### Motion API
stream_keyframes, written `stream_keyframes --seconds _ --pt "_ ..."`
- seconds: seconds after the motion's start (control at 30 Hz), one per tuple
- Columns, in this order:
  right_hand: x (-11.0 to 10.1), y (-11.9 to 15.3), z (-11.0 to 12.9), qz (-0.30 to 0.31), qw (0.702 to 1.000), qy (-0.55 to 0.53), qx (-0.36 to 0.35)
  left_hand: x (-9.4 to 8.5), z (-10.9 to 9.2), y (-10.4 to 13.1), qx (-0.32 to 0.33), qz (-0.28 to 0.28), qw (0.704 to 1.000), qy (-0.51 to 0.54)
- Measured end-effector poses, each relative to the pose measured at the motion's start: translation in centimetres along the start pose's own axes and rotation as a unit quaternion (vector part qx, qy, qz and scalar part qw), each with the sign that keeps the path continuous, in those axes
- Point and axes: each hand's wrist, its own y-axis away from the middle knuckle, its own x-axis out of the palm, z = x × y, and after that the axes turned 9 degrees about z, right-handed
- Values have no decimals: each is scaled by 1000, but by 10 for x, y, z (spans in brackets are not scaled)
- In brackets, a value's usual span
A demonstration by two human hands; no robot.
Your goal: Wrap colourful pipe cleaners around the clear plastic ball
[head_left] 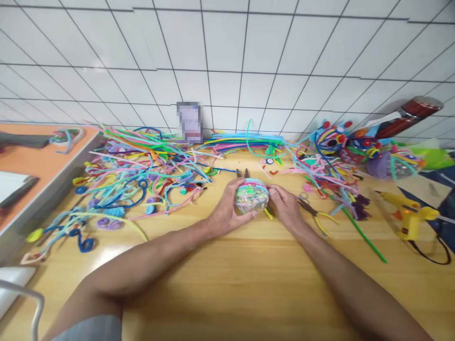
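Observation:
A clear, shiny plastic ball (251, 201) is held above the wooden table, with light blue and pink pipe cleaners (253, 183) wound across its top. My left hand (229, 206) wraps the ball from the left, thumb along its lower side. On the other side my right hand (284, 203) has its fingers curled closed against the ball's upper right edge; whether a pipe cleaner end is pinched there is hidden. Just behind the ball the dark tips of a tool (242, 173) show. Pliers with yellow handles (316, 214) lie right of my right hand.
Tangled pipe cleaners (142, 175) cover the back left, with a straight bundle (245, 142) along the tiled wall. A phone (190, 122) leans there. Decorated balls (330, 139), a dark red can (408, 118) and a yellow glue gun (408, 215) with its cord occupy the right.

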Motion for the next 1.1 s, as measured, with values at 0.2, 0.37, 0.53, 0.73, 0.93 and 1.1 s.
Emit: stream_keyframes --seconds 0.2,0.37,0.53,0.73,0.93,1.1 --pt "0 1 -4 4 1000 22 -19 1 3 -1 27 -17 999 -3" --pt "-2 5 -9 3 997 19 -70 -2 2 -1 26 -3 999 -36" --pt "-4 5 -10 44 994 65 -72 -2 6 -1 25 -4 998 -56" --pt "-4 4 -9 40 995 65 -67 0 10 -1 8 5 999 -31" --pt "-3 5 -10 38 996 50 -55 3 11 -1 20 -2 999 -42" --pt "-3 5 -10 32 997 47 -50 4 11 -1 7 -5 999 -43"
